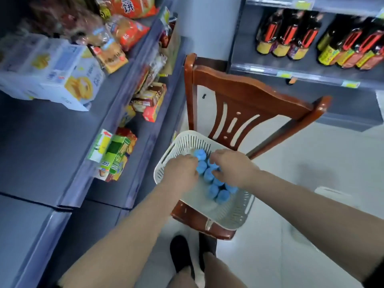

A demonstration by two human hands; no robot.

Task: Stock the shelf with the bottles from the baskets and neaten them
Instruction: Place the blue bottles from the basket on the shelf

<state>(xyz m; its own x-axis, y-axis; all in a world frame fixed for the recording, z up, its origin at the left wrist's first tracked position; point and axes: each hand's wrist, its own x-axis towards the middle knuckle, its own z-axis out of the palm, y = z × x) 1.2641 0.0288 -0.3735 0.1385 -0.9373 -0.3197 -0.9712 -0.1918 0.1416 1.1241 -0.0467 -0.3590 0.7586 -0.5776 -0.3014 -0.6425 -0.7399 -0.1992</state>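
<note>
Left grip: left hand (180, 172) reaches down into the basket, fingers curled among the blue caps; whether they pinch a bottle cannot be told.
Right grip: right hand (231, 166) is curled over the caps at the basket's far side, fingertips on one cap; a firm hold cannot be told.
Bottles: bottles (216, 183) with blue caps stand upright, packed together in the middle of the basket, only their tops showing.
Basket: white slotted basket (239, 217) sits on the chair seat, the near half bare.
Chair: red-brown wooden chair (245, 94), its back towards the wall corner.
Left shelf: grey shelves (68, 142) hold snack boxes (68, 80) and packets.
Far shelf: dark bottles (288, 36) with red handles stand in rows.
Floor: pale tiles (311, 204); a black shoe (182, 252) below the seat.
Arms: both bare forearms stretch forward and down, converging on the basket.
</note>
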